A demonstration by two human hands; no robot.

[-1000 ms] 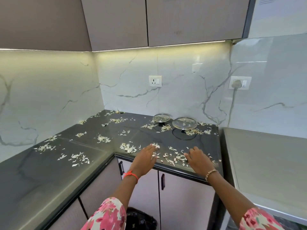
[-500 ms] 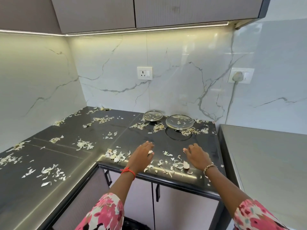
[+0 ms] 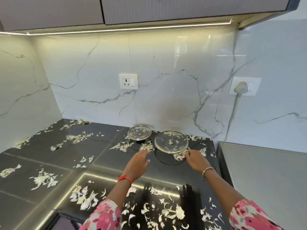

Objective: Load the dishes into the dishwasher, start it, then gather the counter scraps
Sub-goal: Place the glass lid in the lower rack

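Note:
Pale vegetable scraps (image 3: 44,180) lie scattered in small heaps all over the dark stone counter (image 3: 103,156). Two round glass lids stand near the back wall, a small one (image 3: 139,132) and a larger one (image 3: 171,141), both with scraps on and around them. My left hand (image 3: 137,164) hovers flat over the counter, fingers straight, just in front of a scrap heap (image 3: 147,147) left of the large lid. My right hand (image 3: 196,161) reaches with loosely extended fingers to the scraps (image 3: 179,156) at the large lid's front right edge. Neither hand holds anything.
A marble backsplash carries a free wall socket (image 3: 128,81) and a second socket (image 3: 244,86) with a plug and cord hanging down. A grey appliance top (image 3: 265,171) adjoins the counter on the right. Wall cabinets (image 3: 166,9) hang overhead.
Both hands have moved from the scraps at the counter's front edge toward the back, up to the glass lids. The camera has leaned in closer over the counter.

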